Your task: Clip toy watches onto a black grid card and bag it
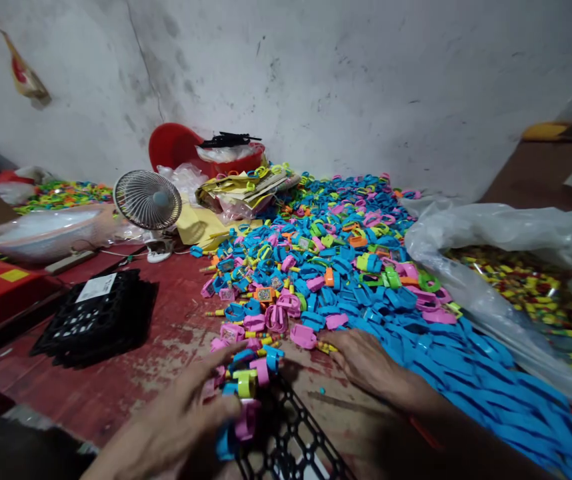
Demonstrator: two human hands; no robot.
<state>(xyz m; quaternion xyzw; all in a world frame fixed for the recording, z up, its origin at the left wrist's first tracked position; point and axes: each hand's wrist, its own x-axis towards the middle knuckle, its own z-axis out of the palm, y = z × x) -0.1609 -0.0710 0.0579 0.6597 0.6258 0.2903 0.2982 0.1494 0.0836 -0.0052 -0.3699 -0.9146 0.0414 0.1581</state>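
Note:
My left hand (181, 413) is closed around a bunch of plastic toy watches (246, 383) in pink, blue and lime, some with short yellow sticks. The bunch is above the end of a black openwork tray (299, 433), which the bottom of the view cuts off. To the right, my right hand (366, 363) is at the near edge of the heap. Its fingertips pinch a yellow stick (327, 347) that meets a pink toy watch (303, 336); the thumb is partly hidden. Behind both hands spreads a large heap of toy watches (326, 267), mostly blue.
Black trays (101, 317) are stacked at left on the red table (176, 307), near a small fan (149, 203). A plastic bag (466, 230) of small yellow and red pieces stands at right. Red basins (176, 143) and yellow cardboard (203, 227) lie at the back.

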